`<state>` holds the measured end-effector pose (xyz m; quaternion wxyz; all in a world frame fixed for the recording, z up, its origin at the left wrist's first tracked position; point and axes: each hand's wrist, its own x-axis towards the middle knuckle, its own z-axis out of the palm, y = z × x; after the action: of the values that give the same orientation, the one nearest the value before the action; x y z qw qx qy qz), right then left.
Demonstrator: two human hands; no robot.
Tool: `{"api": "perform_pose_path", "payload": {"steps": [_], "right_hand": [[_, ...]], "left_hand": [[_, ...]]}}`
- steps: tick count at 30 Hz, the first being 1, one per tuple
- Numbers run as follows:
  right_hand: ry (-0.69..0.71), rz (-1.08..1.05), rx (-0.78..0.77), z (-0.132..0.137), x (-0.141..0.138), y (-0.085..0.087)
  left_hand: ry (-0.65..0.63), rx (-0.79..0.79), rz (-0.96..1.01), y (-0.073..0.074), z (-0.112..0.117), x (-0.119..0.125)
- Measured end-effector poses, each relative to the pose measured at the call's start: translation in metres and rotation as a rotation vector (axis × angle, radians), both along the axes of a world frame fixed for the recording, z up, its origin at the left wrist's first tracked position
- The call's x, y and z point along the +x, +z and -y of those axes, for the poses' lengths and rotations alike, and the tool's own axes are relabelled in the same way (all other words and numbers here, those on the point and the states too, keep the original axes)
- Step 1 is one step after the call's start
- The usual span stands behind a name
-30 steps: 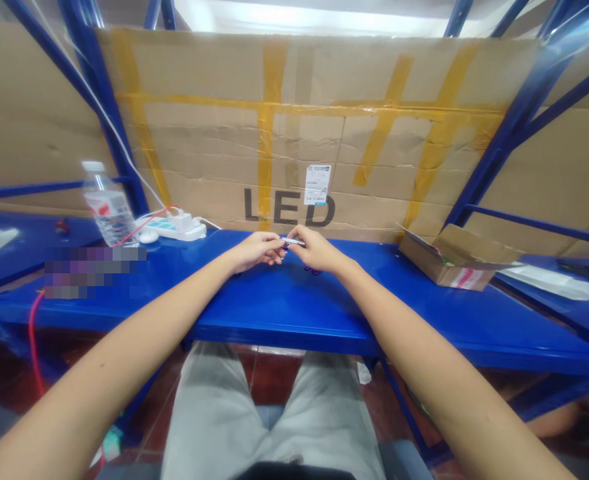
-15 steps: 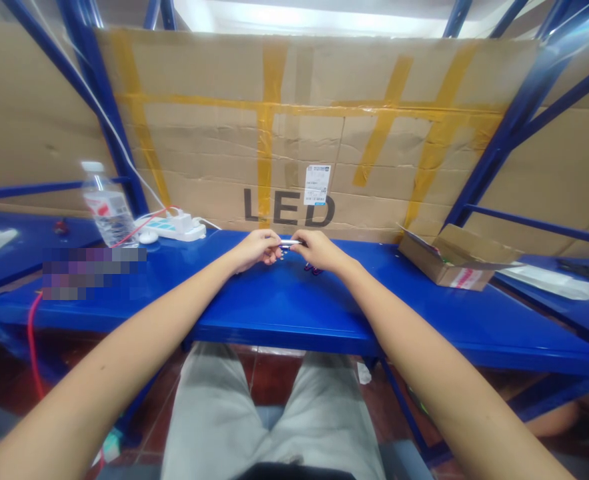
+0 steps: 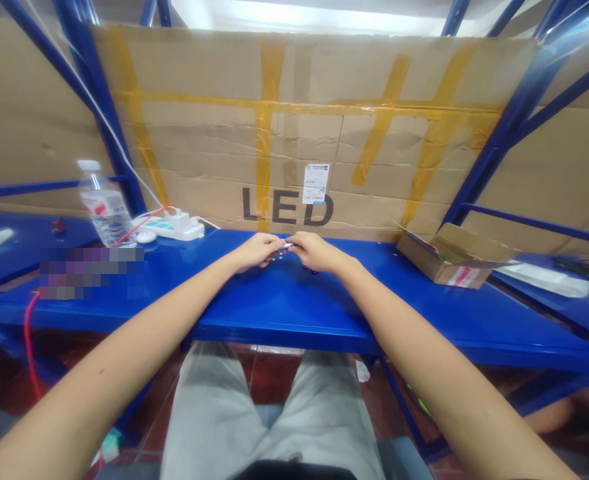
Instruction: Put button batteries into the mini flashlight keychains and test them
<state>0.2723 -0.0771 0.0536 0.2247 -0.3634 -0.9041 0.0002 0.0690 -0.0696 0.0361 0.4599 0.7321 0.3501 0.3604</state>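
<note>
1. At the far-middle of the blue table (image 3: 284,307), head view: L hand (image 3: 258,252) & R hand (image 3: 317,252) nearly together, both clamped on a small silvery item (image 3: 287,245) btwn them. Can't tell if the fingertips touch each other.
2. L hand: fingers curled in, thumb side up, tips pinching the item's L end.
3. R hand: fingers bent, thumb & index closed on the R end. Purple thing (image 3: 312,271) just under it, mostly hid; can't tell if held or on the table.
4. Item itself: approx. horiz., mostly covered by fingers, so exact type unclear. Tiny shiny bits (image 3: 281,256) just below; unclear if attached.
5. Pose: both bare forearms reach fwd from the lower corners & converge; wrists fairly straight, backs of hands mostly up.
6. Writing: "LED" in big blk caps on the cardboard panel (image 3: 199,153) behind the hands, w/ yellow tape strips above. White label (image 3: 316,183) w/ barcode sits near the "D"; print too small to read.
7. Other labels: water bottle (image 3: 107,210), L side, red/white label, illegible. Open carton (image 3: 454,257), R side, pinkish-white sticker (image 3: 463,277), also illegible.
</note>
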Motion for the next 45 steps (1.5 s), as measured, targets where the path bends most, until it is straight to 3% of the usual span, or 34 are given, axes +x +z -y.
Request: {"api": "perform_pose_path", "payload": {"steps": [13,23,32,40,45], "right_hand": [[-0.104,0.142,-0.045,0.009,0.002,0.002],[-0.092,-0.039,-0.113,0.005,0.002,0.004],[-0.026,-0.244,-0.172,0.003,0.008,0.003],[-0.046,-0.132,0.047,0.007,0.006,0.006],[-0.061,-0.081,0.044,0.012,0.005,0.010]], "left_hand": [[0.098,0.329,-0.255,-0.002,0.005,0.008],[0.156,0.314,-0.147,0.002,0.008,0.013],[0.128,0.288,-0.086,0.005,0.007,0.010],[0.127,0.373,-0.075,-0.001,0.005,0.011],[0.152,0.471,-0.107,-0.004,0.008,0.013]]}}
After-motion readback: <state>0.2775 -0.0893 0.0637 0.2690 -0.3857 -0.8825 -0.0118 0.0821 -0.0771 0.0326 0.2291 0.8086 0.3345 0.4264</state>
